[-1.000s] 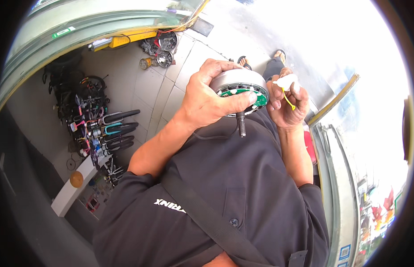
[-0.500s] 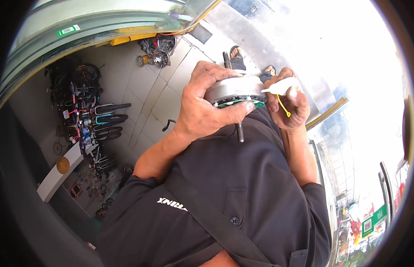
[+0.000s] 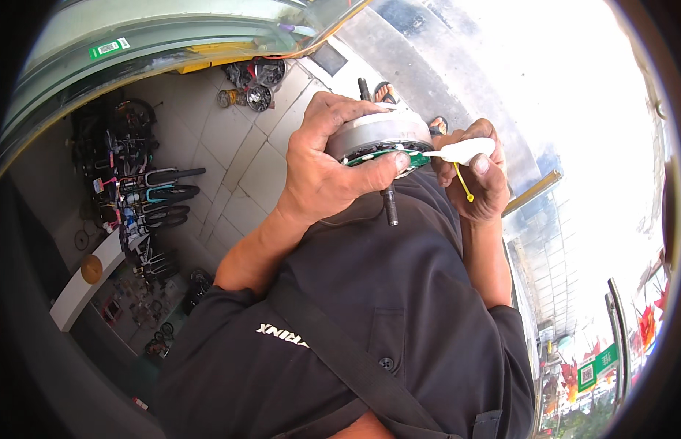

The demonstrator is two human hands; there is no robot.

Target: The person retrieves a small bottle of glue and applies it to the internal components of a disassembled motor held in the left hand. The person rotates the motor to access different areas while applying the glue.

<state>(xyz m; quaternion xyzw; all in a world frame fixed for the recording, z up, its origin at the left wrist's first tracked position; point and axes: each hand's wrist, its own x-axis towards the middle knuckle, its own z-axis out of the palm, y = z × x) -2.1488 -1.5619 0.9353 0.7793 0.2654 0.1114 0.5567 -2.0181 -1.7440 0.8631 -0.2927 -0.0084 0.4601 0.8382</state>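
Observation:
My left hand [image 3: 311, 161] grips a round silver hub motor [image 3: 388, 132], thumb across the near face and fingers over the far side. A dark axle [image 3: 390, 208] sticks out of the motor toward my body, and its other end shows beyond my fingers. Along the motor's near edge runs a green circuit board [image 3: 417, 159], partly under my thumb. Between the thumb and fingers of my right hand [image 3: 487, 183] is a small white glue bottle [image 3: 468, 150]. Its thin nozzle points left, at the board's right edge; contact is hard to make out. A yellow cap [image 3: 469, 197] dangles from it.
At the left, several bicycles [image 3: 165, 194] stand in a row on the tiled floor [image 3: 245, 175]. Metal bowls with parts [image 3: 260, 97] sit near the glass front at the top. A brass-coloured bar [image 3: 534, 192] lies beyond my right hand.
The bottle's nozzle has shifted from the silver ring's side down to the green board's edge. The motor has tilted slightly in my left hand, and the whole view has moved a little.

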